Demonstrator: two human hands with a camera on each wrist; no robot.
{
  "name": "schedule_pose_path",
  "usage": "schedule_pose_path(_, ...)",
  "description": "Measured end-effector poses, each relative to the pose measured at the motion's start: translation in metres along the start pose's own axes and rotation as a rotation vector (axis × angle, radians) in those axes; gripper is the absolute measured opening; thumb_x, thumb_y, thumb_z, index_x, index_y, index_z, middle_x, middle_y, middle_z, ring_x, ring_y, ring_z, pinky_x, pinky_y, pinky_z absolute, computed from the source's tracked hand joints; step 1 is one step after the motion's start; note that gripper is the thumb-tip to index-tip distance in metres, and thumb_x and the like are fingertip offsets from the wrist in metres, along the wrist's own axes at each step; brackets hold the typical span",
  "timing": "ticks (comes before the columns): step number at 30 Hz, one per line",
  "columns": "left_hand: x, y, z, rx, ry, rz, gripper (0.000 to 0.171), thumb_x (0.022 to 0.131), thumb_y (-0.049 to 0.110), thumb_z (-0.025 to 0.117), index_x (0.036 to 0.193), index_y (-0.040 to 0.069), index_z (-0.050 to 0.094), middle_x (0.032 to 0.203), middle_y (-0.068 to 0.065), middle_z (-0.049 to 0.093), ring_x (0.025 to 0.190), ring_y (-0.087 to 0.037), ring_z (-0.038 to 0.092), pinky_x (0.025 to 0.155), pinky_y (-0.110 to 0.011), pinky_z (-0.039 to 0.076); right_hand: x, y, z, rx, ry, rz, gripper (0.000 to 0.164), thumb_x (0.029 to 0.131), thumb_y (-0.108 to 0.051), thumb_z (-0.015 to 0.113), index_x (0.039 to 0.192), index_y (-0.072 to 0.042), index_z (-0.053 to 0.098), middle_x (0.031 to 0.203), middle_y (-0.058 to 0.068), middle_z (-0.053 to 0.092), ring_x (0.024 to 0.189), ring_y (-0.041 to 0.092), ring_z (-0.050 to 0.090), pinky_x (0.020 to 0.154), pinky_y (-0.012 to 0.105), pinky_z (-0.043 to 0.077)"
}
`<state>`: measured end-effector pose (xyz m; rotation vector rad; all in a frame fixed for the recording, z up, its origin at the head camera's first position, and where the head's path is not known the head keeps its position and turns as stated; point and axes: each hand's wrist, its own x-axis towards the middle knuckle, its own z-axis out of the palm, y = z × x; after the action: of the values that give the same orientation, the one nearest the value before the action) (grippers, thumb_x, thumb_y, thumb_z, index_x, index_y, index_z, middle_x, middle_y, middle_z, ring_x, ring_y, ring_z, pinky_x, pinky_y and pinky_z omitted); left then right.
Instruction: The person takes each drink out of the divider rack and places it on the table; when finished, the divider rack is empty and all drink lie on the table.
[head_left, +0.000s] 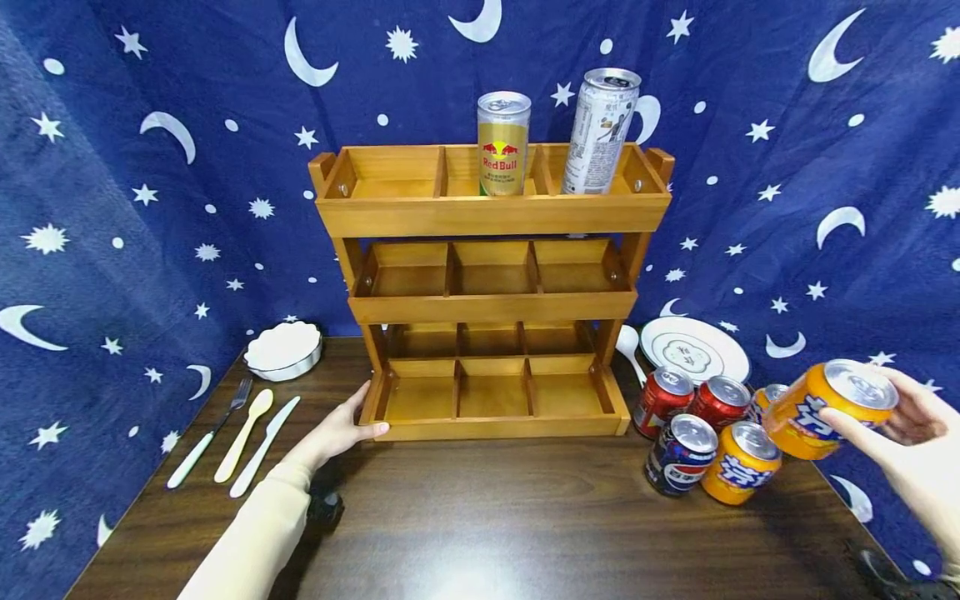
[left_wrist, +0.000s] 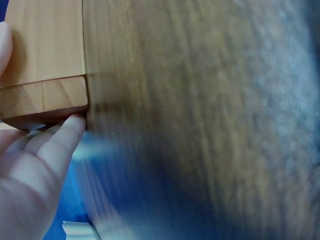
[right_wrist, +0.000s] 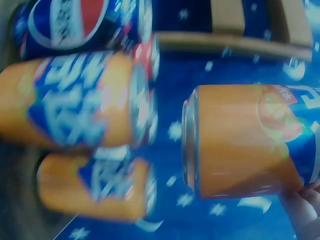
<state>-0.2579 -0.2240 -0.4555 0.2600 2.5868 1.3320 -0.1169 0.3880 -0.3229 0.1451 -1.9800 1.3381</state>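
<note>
My right hand [head_left: 907,417] holds an orange Fanta-style soda can [head_left: 813,417] in the air at the far right, above the other cans. In the right wrist view that can [right_wrist: 240,142] shows its side and one metal end, with fingertips at its lower edge. My left hand [head_left: 341,429] grips the lower left corner of a three-tier wooden rack [head_left: 495,218]. Its thumb lies on the front board and its fingers lie along the side, as the left wrist view shows the hand [left_wrist: 37,170] at the rack's corner [left_wrist: 47,95].
Below the held can stand a Pepsi can [head_left: 681,454], an orange can [head_left: 741,467], red cans [head_left: 663,400] and another orange can. A gold Red Bull can [head_left: 502,150] and a tall white can [head_left: 600,133] occupy the top tier. Plate [head_left: 731,342], bowl [head_left: 285,358] and cutlery [head_left: 262,446] flank the rack.
</note>
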Motion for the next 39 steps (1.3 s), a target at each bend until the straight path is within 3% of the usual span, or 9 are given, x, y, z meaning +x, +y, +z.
schedule_pose_path(5,-0.001,0.000,0.000,0.007,0.006,-0.011,0.097,0.076,0.037,0.066,0.142,0.009,0.001,0.141,-0.029,0.019,0.128,-0.041,0.024,0.103,-0.054,0.019,-0.009,0.030,-0.020,0.240,0.056,0.045,0.055,0.064,0.029,0.055,0.114,0.007,0.052,0.097,-0.006,0.066,0.083,-0.001,0.062,0.070,0.005,0.044)
schedule_pose_path(7,-0.001,0.000,0.000,0.001,0.004,-0.008,0.096,0.076,0.036,0.066,0.142,0.009,0.001,0.141,-0.028,0.019,0.128,-0.041,0.024,0.103,-0.053,0.018,-0.014,0.042,-0.026,0.292,0.041,0.052,0.055,0.064,0.029,0.054,0.114,0.006,0.052,0.096,-0.005,0.066,0.084,-0.001,0.062,0.071,0.005,0.044)
schedule_pose_path(10,-0.001,0.000,0.001,-0.013,0.001,0.003,0.095,0.077,0.034,0.066,0.142,0.008,0.001,0.141,-0.028,0.018,0.128,-0.040,0.023,0.104,-0.053,0.017,-0.021,0.057,-0.032,0.285,-0.021,0.056,0.055,0.066,0.029,0.053,0.116,0.006,0.051,0.098,-0.007,0.066,0.085,-0.002,0.062,0.071,0.005,0.044)
schedule_pose_path(20,-0.001,0.000,0.002,-0.014,0.009,0.009,0.097,0.076,0.035,0.066,0.142,0.007,0.002,0.140,-0.029,0.021,0.127,-0.039,0.026,0.104,-0.052,0.018,-0.042,0.091,-0.038,0.065,-0.137,0.215,0.055,0.071,0.016,0.060,0.119,-0.009,0.051,0.100,-0.021,0.060,0.086,-0.013,0.057,0.067,0.002,0.042)
schedule_pose_path(27,0.000,0.000,0.002,-0.001,0.004,-0.004,0.095,0.077,0.035,0.065,0.142,0.009,0.001,0.140,-0.028,0.021,0.128,-0.039,0.026,0.103,-0.052,0.018,-0.053,0.110,-0.041,-0.234,-0.135,0.282,0.062,0.072,0.001,0.068,0.124,-0.025,0.046,0.093,-0.038,0.049,0.079,-0.024,0.050,0.061,0.000,0.040)
schedule_pose_path(34,0.000,0.002,0.002,-0.025,-0.001,0.020,0.095,0.077,0.033,0.066,0.142,0.006,0.002,0.140,-0.029,0.020,0.127,-0.040,0.026,0.103,-0.053,0.020,-0.060,0.126,-0.042,-0.244,-0.162,0.306,0.066,0.074,-0.002,0.067,0.125,-0.033,0.039,0.095,-0.040,0.044,0.081,-0.028,0.044,0.062,-0.002,0.038)
schedule_pose_path(39,-0.001,0.001,0.000,-0.016,-0.009,0.013,0.095,0.077,0.032,0.066,0.142,0.005,0.001,0.141,-0.029,0.016,0.129,-0.040,0.021,0.103,-0.053,0.019,-0.058,0.124,-0.044,-0.225,-0.266,0.242,0.065,0.077,0.004,0.062,0.126,-0.030,0.038,0.101,-0.038,0.047,0.087,-0.024,0.046,0.066,-0.001,0.038)
